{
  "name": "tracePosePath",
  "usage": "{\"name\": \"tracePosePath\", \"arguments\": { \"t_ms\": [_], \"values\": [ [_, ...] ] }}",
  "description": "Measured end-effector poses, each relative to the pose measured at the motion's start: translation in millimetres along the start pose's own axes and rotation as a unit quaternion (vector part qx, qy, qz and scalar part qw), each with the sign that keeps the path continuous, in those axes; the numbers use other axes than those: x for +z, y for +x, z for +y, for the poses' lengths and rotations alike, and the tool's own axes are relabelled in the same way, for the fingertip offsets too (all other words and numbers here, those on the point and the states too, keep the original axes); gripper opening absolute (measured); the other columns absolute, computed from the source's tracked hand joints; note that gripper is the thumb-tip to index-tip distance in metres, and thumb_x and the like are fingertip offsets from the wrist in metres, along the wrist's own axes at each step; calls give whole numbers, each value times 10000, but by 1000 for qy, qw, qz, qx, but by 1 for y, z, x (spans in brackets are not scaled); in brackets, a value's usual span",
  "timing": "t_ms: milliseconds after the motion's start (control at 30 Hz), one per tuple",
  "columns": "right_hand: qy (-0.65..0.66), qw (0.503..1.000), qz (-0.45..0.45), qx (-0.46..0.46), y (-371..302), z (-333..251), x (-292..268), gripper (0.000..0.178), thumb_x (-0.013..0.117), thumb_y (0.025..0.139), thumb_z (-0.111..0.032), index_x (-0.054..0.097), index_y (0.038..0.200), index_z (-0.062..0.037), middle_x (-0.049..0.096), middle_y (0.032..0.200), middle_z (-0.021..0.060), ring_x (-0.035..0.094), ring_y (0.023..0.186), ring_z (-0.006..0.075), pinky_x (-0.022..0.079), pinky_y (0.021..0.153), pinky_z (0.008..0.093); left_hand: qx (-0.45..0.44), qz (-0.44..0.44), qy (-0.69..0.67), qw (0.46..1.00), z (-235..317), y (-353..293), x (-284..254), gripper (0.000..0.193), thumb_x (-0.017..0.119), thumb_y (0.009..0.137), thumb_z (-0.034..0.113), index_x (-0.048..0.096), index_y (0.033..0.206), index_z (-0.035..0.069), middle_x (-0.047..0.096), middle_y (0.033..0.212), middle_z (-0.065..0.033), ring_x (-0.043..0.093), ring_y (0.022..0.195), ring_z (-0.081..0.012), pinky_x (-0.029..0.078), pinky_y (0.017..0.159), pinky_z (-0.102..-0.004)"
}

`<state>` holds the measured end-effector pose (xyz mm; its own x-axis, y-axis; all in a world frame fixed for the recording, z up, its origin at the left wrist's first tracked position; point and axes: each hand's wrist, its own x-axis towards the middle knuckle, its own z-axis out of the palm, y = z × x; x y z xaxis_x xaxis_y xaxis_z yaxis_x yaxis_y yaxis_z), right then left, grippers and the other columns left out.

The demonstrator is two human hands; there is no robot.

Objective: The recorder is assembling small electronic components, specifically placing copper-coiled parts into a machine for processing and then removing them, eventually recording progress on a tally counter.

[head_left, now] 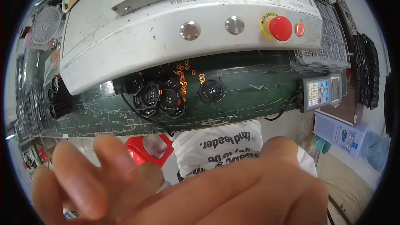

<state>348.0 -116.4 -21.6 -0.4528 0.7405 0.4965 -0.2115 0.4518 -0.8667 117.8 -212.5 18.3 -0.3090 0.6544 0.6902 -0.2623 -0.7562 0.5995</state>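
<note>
Both my hands are raised close in front of the view, at its lower edge, large and blurred. My left hand [91, 183] is on the left, its fingers bent and spread apart, with nothing visible between them. My right hand [250, 193] stretches across the lower middle and right; its fingertips cannot be made out, so whether it holds anything is hidden. Beyond them, on the green worktable [250, 104], lies a cluster of black round watch-like cases [168, 100]. One similar case [211, 90] lies apart to the right. Small orange rectangular frames [182, 81] are scattered beside them.
A white machine [137, 37] with two metal buttons and a red emergency button [280, 28] overhangs the table. A grey keypad controller [321, 93] sits at the right end, with clear trays [321, 54] behind it. A small fan [46, 25] stands far left; a red stool [135, 148] is below.
</note>
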Motion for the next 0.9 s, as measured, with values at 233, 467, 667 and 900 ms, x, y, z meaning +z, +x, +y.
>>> {"name": "tracePosePath", "arguments": {
  "t_ms": [233, 467, 667, 900],
  "values": [
    [19, 993, 45, -108, 19, -11, 42, 403, 581, 874, -136, 568, 1235, 43, 579, 1230, 154, 553, 1178, 296, 460, 980, 372, 67, 1, -63, 996, -96, 80, -17, 228, 595, 888, 200, 597, 1106, 133, 519, 1121, -26, 563, 923, -231, 510, 690, -388],
    [42, 976, 92, -191, 31, -16, 50, 404, 550, 901, -137, 549, 1272, 23, 565, 1271, 143, 547, 1195, 273, 450, 1000, 358, 112, 11, -126, 986, -97, 69, 24, 252, 587, 895, 166, 594, 1144, 130, 531, 1178, -13, 549, 1006, -190, 518, 726, -365],
    [33, 956, 133, -260, 37, -27, 63, 406, 522, 924, -139, 534, 1303, 6, 553, 1306, 133, 541, 1210, 254, 442, 1018, 346, 149, 23, -209, 966, -91, 57, 41, 276, 580, 901, 136, 592, 1176, 126, 540, 1226, -1, 537, 1076, -155, 524, 757, -346],
    [49, 913, 163, -370, 52, -43, 58, 409, 490, 950, -140, 515, 1339, -15, 538, 1347, 122, 534, 1228, 231, 432, 1039, 333, 220, 14, -287, 932, -76, 70, 43, 307, 572, 908, 102, 589, 1214, 123, 551, 1282, 12, 523, 1158, -114, 532, 794, -323]
  ]
}}
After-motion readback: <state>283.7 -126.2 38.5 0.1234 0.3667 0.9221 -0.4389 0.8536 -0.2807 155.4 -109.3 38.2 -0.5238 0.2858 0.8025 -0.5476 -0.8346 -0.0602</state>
